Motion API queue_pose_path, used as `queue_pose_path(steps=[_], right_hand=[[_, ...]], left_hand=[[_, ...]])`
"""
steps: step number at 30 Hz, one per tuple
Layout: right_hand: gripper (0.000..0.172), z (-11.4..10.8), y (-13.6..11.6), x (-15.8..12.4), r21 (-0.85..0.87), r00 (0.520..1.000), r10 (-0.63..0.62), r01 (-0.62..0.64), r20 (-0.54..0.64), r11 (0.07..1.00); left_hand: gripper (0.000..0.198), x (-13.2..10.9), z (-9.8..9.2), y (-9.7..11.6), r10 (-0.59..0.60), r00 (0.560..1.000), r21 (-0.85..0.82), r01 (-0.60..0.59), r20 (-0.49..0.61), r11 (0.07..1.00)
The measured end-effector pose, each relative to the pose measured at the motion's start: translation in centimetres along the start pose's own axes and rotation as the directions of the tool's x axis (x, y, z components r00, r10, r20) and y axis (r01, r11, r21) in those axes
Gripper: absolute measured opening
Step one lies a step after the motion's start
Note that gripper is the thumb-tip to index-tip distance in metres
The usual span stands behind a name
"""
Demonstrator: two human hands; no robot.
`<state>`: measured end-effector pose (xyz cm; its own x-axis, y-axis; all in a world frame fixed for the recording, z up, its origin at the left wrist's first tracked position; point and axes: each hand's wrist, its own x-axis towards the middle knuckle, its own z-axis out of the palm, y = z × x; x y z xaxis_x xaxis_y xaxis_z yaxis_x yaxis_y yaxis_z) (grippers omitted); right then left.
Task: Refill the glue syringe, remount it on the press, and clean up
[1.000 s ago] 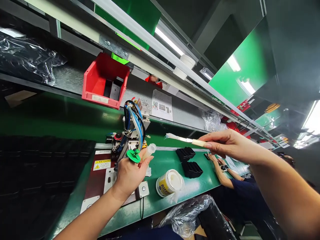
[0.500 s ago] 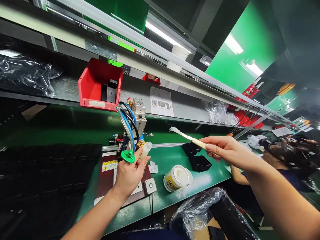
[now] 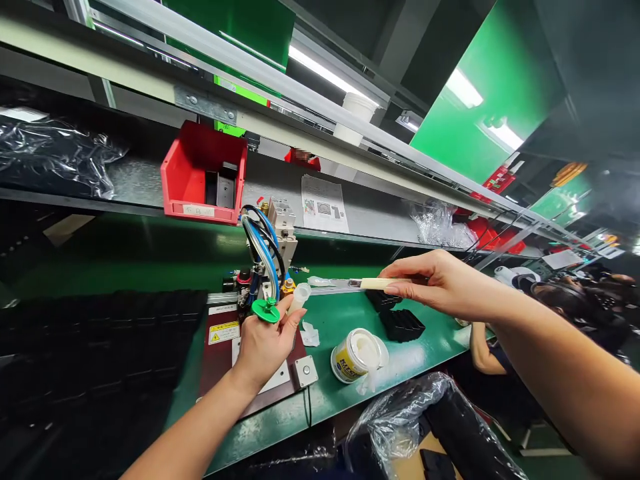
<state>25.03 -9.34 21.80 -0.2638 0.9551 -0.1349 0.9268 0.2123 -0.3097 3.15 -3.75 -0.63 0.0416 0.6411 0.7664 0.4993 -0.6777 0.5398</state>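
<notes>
My left hand (image 3: 266, 343) is closed around a translucent white plastic tube (image 3: 299, 299), its open mouth tilted up. A green round cap (image 3: 265, 310) with a raised knob sits at the same hand's knuckles; how it is held is hidden. My right hand (image 3: 425, 283) grips the pale handle of a small spatula (image 3: 373, 283). White paste coats the spatula's blade, which points left and lies close to the tube's mouth. Below, on the green bench, stands an open tub of white paste (image 3: 350, 360) with a yellow label.
A benchtop machine (image 3: 283, 233) with blue and black hoses stands behind my left hand. Black ribbed parts (image 3: 403, 325) lie on the bench. A red bin (image 3: 203, 180) is on the shelf. A plastic-lined box (image 3: 435, 400) is in front; a co-worker (image 3: 487, 350) sits at right.
My right hand has moved left and turned the spatula level, bringing its pasted blade to the tube's mouth. My left hand keeps its hold on the tube, slightly shifted in view.
</notes>
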Motion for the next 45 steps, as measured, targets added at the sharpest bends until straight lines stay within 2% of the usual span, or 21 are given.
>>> queue_pose_path(steps=[7,13,20,24,30,32,37,40,45], right_hand=[[0.040,-1.8,-2.3,1.3,-0.187,0.996,0.044,-0.028,0.078,0.982],[0.044,-3.0,-4.4,2.9,-0.314,0.982,0.046,0.014,0.182,0.949],[0.034,-3.9,-7.8,5.2,-0.527,0.964,0.003,0.143,0.267,0.838],[0.027,-4.1,-9.8,7.1,-0.664,0.959,-0.043,0.226,0.280,0.713],[0.025,-2.9,-13.0,10.0,-0.791,0.942,-0.109,0.327,0.318,0.517],[0.029,-2.2,-13.7,10.8,-0.803,0.943,-0.150,0.331,0.297,0.495],[0.036,-1.3,-13.8,12.3,-0.793,0.939,-0.276,0.326,0.207,0.514],[0.039,-0.9,-14.4,12.1,-0.812,0.935,-0.282,0.333,0.217,0.480],[0.042,0.6,-17.2,9.7,-0.842,0.927,-0.285,0.348,0.243,0.413]], left_hand=[[0.028,-0.3,0.5,-0.4,-0.001,1.000,0.020,0.001,-0.027,1.000],[0.028,-0.4,0.7,-0.5,0.000,0.999,-0.022,-0.001,-0.043,1.000],[0.025,-0.5,0.8,-0.4,-0.019,0.998,-0.055,0.015,-0.060,0.998],[0.028,-0.5,0.9,-0.4,0.014,0.996,-0.022,-0.016,-0.089,1.000],[0.028,-0.4,0.9,-0.4,0.048,0.995,0.023,-0.046,-0.092,0.999],[0.028,-0.4,0.9,-0.4,0.060,0.993,0.017,-0.059,-0.100,0.998],[0.028,-0.3,1.0,-0.6,0.054,0.993,0.021,-0.052,-0.104,0.998],[0.028,-0.3,1.0,-0.7,0.045,0.995,0.039,-0.042,-0.088,0.998],[0.027,-0.3,0.8,-0.7,0.064,0.995,0.036,-0.062,-0.073,0.997]])
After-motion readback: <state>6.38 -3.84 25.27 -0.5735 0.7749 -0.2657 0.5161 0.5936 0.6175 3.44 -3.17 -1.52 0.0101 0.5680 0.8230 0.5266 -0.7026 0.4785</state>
